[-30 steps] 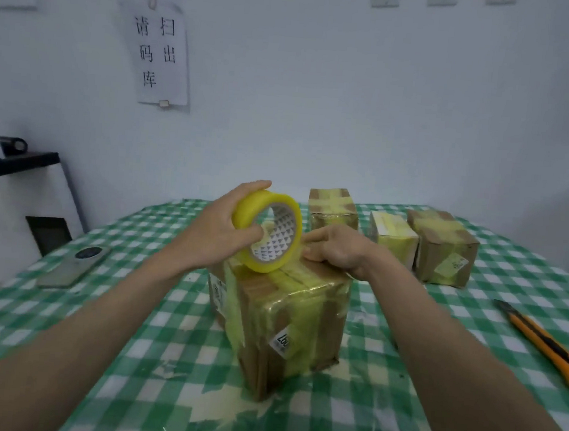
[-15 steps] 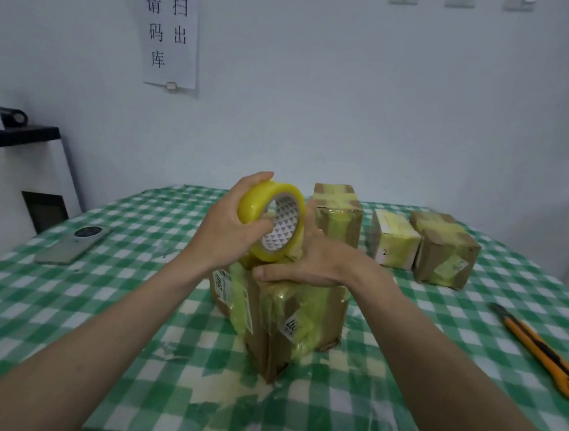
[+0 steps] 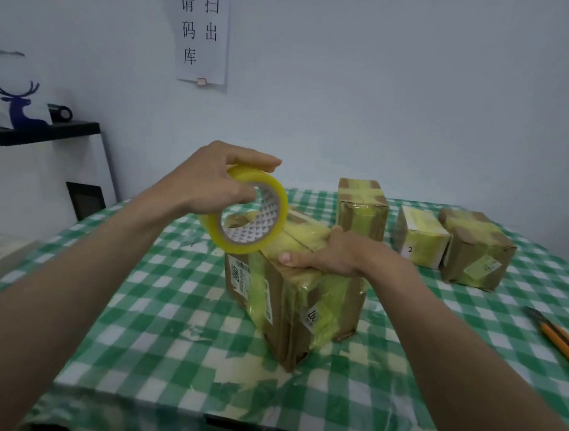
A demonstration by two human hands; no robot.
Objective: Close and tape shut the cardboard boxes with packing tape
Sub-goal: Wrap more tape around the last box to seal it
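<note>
Centre of checked surface (image 3: 151,306): cardboard box (image 3: 289,298) sitting. Left hand (image 3: 207,182) gripping tape roll (image 3: 250,212) just above its 10 o'clock corner; right hand (image 3: 336,254) pressing flat, fingers straight, on lid. Risk, imo: tape wrinkling or lifting if pressing hand slips; box skidding.

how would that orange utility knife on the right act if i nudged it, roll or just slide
The utility knife looks long, flat and slim, lying flat on the checked tablecloth, so it would probably slide or pivot rather than roll. It seems stiff and likely light. The cloth shows tape scraps and wrinkles, which might snag it.
</note>
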